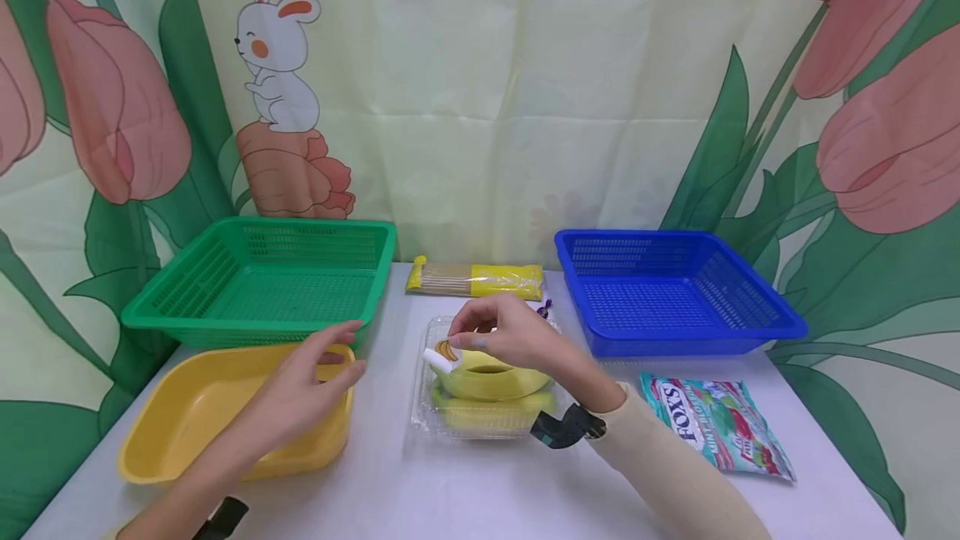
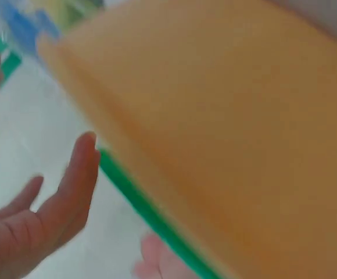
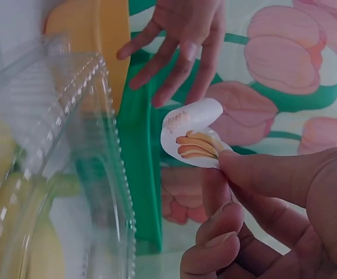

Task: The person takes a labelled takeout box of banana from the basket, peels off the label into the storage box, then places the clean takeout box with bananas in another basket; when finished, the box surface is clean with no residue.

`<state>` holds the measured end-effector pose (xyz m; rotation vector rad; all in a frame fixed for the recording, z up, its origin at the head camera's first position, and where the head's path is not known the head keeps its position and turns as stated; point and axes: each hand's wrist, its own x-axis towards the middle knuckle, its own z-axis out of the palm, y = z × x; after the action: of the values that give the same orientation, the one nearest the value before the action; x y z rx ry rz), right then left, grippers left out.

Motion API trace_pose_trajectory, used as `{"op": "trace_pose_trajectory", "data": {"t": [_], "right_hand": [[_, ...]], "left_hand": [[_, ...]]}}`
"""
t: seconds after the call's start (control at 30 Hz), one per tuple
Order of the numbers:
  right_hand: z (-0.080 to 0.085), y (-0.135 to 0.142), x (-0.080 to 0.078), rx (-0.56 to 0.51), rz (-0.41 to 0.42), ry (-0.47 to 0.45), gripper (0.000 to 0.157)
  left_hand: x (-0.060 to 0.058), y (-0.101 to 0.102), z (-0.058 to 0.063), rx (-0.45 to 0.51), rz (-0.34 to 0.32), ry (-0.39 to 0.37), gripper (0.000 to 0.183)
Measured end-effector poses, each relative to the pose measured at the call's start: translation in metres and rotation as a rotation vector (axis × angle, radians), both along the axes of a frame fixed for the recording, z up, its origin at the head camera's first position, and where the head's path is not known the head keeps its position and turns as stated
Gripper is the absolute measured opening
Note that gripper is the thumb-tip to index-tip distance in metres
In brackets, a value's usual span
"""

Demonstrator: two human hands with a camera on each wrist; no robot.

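Note:
Between thumb and index finger, my right hand (image 1: 510, 332) pinches a white sticker (image 3: 194, 139) printed with a banana picture, its far end curling over. Below this hand, a clear plastic clamshell box (image 1: 422, 407) holds yellow bananas (image 1: 495, 386). The sticker overlaps the box's upper left part in the head view. My left hand (image 1: 300, 390) hovers by the right side of the yellow basin (image 1: 172, 407), fingers spread and nothing in them. In the left wrist view, the basin's wall fills much of the picture beside the left fingers (image 2: 78, 180).
Behind the basin stands a green basket (image 1: 258, 298); a blue basket (image 1: 652, 307) is at the back right. A yellow pack of noodle sticks (image 1: 476, 279) lies behind the box. A teal candy bag (image 1: 716, 423) lies at the right, near the right forearm.

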<state>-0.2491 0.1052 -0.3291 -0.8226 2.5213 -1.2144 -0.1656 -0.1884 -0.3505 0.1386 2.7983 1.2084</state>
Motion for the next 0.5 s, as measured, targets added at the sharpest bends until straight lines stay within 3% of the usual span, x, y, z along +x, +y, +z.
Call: {"op": "trace_pose_trajectory", "data": {"t": [0.2, 0.4, 0.5], "right_hand": [[-0.001, -0.016, 0.000, -0.013, -0.001, -0.022, 0.004], [-0.006, -0.032, -0.002, -0.035, -0.009, -0.049, 0.005], [-0.008, -0.041, -0.002, -0.036, 0.003, -0.044, 0.005]], "left_hand": [[-0.003, -0.051, 0.004, -0.069, -0.047, -0.010, 0.065], [-0.001, -0.098, 0.003, -0.180, -0.014, 0.025, 0.063], [0.002, -0.121, 0.006, -0.239, -0.002, -0.004, 0.065]]}}
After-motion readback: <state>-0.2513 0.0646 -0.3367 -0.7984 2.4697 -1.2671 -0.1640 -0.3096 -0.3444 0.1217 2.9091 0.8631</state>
